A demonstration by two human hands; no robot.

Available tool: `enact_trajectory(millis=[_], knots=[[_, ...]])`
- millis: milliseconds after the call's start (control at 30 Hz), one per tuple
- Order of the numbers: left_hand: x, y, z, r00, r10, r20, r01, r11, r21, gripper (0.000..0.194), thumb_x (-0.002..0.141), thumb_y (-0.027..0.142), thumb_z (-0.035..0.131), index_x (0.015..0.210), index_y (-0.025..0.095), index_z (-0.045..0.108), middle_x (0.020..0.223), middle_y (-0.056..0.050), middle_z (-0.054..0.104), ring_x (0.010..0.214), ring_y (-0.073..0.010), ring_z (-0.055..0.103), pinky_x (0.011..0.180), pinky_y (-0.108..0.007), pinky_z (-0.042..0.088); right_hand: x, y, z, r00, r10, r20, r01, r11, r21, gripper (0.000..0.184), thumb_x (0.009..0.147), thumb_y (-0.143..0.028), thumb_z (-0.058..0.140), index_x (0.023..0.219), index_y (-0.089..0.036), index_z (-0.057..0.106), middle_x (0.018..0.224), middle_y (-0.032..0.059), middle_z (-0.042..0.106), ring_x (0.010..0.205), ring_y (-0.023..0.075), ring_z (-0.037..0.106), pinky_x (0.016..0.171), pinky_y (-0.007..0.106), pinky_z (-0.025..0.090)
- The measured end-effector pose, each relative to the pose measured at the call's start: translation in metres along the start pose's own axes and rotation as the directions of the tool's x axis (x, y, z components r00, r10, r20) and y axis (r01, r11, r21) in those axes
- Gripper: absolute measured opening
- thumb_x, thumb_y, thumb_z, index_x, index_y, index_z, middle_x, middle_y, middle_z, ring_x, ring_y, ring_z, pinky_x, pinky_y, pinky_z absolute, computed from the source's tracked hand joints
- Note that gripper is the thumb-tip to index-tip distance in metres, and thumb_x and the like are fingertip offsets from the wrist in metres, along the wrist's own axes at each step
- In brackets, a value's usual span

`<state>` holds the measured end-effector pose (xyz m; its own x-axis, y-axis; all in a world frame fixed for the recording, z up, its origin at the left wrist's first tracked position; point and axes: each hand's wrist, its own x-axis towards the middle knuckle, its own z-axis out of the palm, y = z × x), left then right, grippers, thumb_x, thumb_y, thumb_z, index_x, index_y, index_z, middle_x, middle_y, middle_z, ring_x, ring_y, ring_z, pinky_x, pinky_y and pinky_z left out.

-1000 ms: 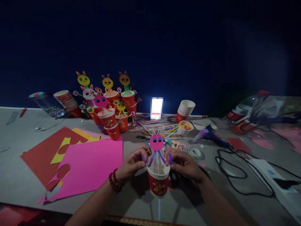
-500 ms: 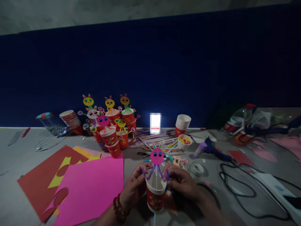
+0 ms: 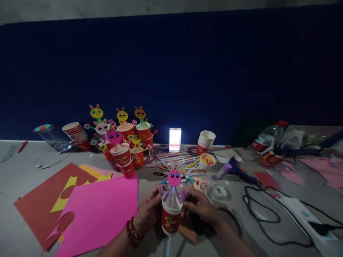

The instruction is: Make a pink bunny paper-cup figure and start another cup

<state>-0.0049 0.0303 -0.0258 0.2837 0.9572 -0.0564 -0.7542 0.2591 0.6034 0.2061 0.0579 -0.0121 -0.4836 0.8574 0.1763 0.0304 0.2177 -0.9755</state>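
A red paper cup with a gold print and white rim is held upright between my two hands. From its mouth rises a pink paper rabbit head on purple pipe cleaners that bend out over the rim. A pale straw sticks out below the cup's bottom. My left hand is closed at the left side of the rim, beside one purple end. At the right side, my right hand has its fingers closed on the rim, touching the other purple end.
Several finished cup figures stand at back left, behind pink card. Straws and pens lie behind my hands, near a small tub. At right are tape, a glue gun, cables and a power strip.
The view has shifted slightly, so the scene sits a little further left. The cup is tilted a bit, showing more of its front and the straw below. Both hands stay at the rim.
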Motion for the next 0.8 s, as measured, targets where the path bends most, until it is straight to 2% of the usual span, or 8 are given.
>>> enact_trajectory(millis=[100, 300, 467, 667, 800], knots=[[-0.0002, 0.0007, 0.0023, 1.0, 0.022, -0.011, -0.022, 1.0, 0.014, 0.018, 0.077, 0.025, 0.078, 0.089, 0.017, 0.067, 0.102, -0.004, 0.064, 0.09, -0.0179, 0.063, 0.084, -0.03, 0.048, -0.0002, 0.0033, -0.0008, 1.0, 0.009, -0.029, -0.009, 1.0, 0.002, 0.037, 0.081, -0.055, 0.069, 0.077, -0.019, 0.063, 0.08, 0.0022, 0.057, 0.07, 0.0156, 0.059, 0.063, 0.026, 0.054], [-0.0003, 0.002, 0.0066, 0.997, 0.074, -0.024, -0.072, 0.996, 0.055, 0.018, 0.078, 0.027, 0.078, 0.088, 0.018, 0.066, 0.101, -0.003, 0.065, 0.091, -0.0171, 0.062, 0.085, -0.029, 0.047, 0.0009, 0.0026, 0.0009, 1.0, -0.01, 0.002, 0.01, 0.999, 0.051, 0.033, 0.082, -0.05, 0.07, 0.077, -0.019, 0.064, 0.08, 0.0024, 0.058, 0.07, 0.0156, 0.061, 0.06, 0.025, 0.055], [0.0003, 0.0011, 0.0056, 0.998, 0.059, -0.017, -0.058, 0.997, 0.059, 0.019, 0.077, 0.026, 0.078, 0.088, 0.017, 0.066, 0.1, -0.004, 0.066, 0.09, -0.0173, 0.063, 0.083, -0.029, 0.047, 0.001, 0.0018, 0.0021, 0.999, 0.014, 0.04, -0.019, 0.993, 0.117, 0.03, 0.084, -0.047, 0.069, 0.081, -0.018, 0.064, 0.084, 0.0037, 0.06, 0.067, 0.0143, 0.062, 0.049, 0.02, 0.052], [-0.0007, -0.0012, 0.0032, 0.998, 0.044, -0.041, -0.042, 0.999, 0.027, 0.017, 0.078, 0.024, 0.077, 0.089, 0.018, 0.065, 0.101, -0.002, 0.067, 0.088, -0.016, 0.064, 0.083, -0.029, 0.048, -0.0006, 0.0036, 0.0019, 0.995, 0.046, 0.09, -0.061, 0.985, 0.164, 0.029, 0.084, -0.046, 0.069, 0.085, -0.017, 0.064, 0.09, 0.0037, 0.058, 0.068, 0.0148, 0.066, 0.049, 0.02, 0.055], [-0.0006, -0.003, 0.0008, 0.998, 0.043, -0.039, -0.042, 0.998, 0.044, 0.02, 0.077, 0.026, 0.078, 0.09, 0.018, 0.066, 0.102, -0.003, 0.068, 0.091, -0.0175, 0.064, 0.085, -0.03, 0.047, -0.0007, 0.0023, 0.0026, 0.996, 0.051, 0.073, -0.06, 0.988, 0.139, 0.03, 0.084, -0.047, 0.069, 0.084, -0.017, 0.064, 0.089, 0.003, 0.058, 0.066, 0.0147, 0.065, 0.051, 0.023, 0.056]])
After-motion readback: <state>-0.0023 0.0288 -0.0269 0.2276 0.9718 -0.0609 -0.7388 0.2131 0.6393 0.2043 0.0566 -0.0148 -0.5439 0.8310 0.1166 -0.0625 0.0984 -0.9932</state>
